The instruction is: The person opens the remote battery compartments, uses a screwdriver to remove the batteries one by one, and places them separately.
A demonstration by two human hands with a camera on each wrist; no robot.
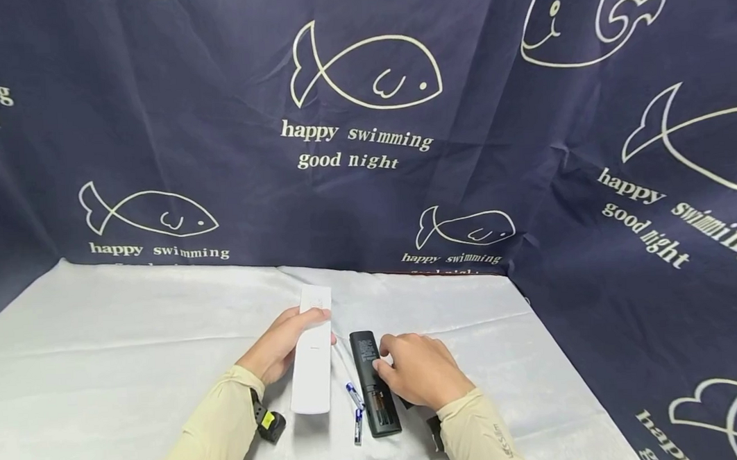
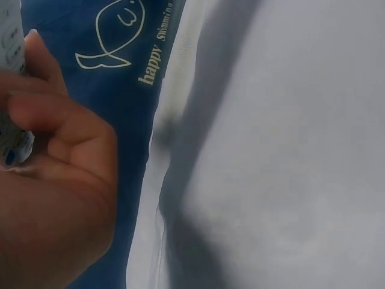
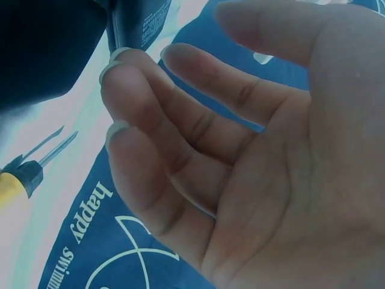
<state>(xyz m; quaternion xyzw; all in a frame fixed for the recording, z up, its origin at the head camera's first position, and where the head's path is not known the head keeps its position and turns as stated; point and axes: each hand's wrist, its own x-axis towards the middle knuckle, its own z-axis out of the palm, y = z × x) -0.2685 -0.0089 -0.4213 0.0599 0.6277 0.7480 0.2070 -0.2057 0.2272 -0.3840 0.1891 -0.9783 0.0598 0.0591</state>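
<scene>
My left hand (image 1: 279,347) grips a long white box (image 1: 312,386), tilted up over the cloth. Printed marks show on the side of the box (image 2: 10,36) at the left edge of the left wrist view. To its right lies a black remote control (image 1: 368,376), back side up, with its battery compartment uncovered at the near end. Two blue-and-silver batteries, one (image 1: 354,395) behind the other (image 1: 358,427), lie along the remote's left side. Beside the remote is my right hand (image 1: 422,368), fingers loosely bent and holding nothing; whether the fingertips touch the remote, I cannot tell.
A yellow-handled screwdriver (image 3: 24,180) lies on the white cloth (image 1: 131,353) in the right wrist view. A large dark shape (image 3: 48,48) fills that view's upper left corner, its kind unclear. Dark blue fish-print curtains (image 1: 247,181) stand behind and at the right.
</scene>
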